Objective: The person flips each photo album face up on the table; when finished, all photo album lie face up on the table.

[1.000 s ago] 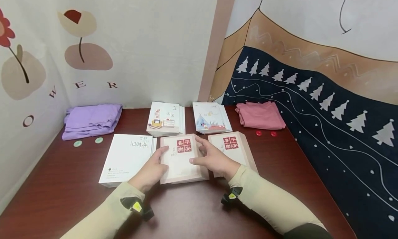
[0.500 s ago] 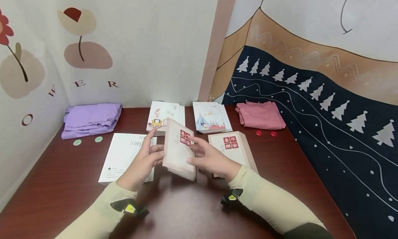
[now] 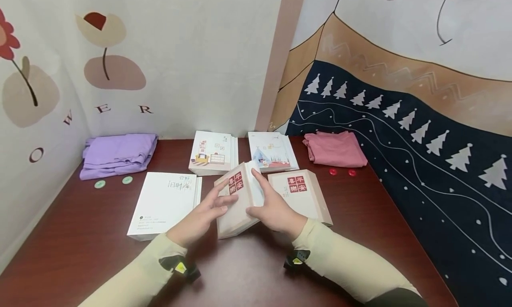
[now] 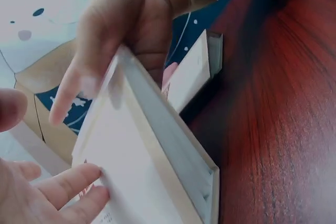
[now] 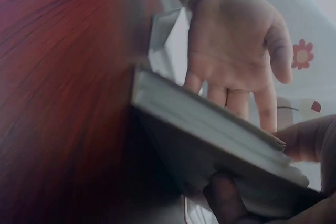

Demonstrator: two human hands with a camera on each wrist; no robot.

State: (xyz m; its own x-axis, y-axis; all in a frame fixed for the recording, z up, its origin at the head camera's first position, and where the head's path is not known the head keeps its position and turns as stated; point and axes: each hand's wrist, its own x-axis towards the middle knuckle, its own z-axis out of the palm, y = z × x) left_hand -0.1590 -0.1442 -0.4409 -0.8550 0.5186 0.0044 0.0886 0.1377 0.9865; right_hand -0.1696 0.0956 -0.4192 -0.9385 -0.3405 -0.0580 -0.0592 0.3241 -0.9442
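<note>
A thick cream book (image 3: 234,213) with a red four-character seal on its cover stands tilted at the middle of the table. My right hand (image 3: 280,211) grips its right side, thumb on the cover and fingers at the page side. Straight fingers of my left hand (image 3: 204,218) lie against the left of the cover. Pale page edges of the book (image 5: 199,124) show in the right wrist view, where my left hand (image 5: 236,45) is spread beside it. In the left wrist view, fingertips (image 4: 92,174) of the left hand touch the cover.
A matching cream book (image 3: 298,209) lies to the right, a white book (image 3: 160,205) to the left. Two illustrated books (image 3: 210,153) sit behind. Folded purple cloth (image 3: 118,156), green discs (image 3: 127,179), pink cloth (image 3: 334,148) and red discs (image 3: 333,171) line the back.
The cream book, flat at first, was raised and tilted with the left hand apart from it. Now it is turned with its page side to the right, and the left hand touches its cover again.
</note>
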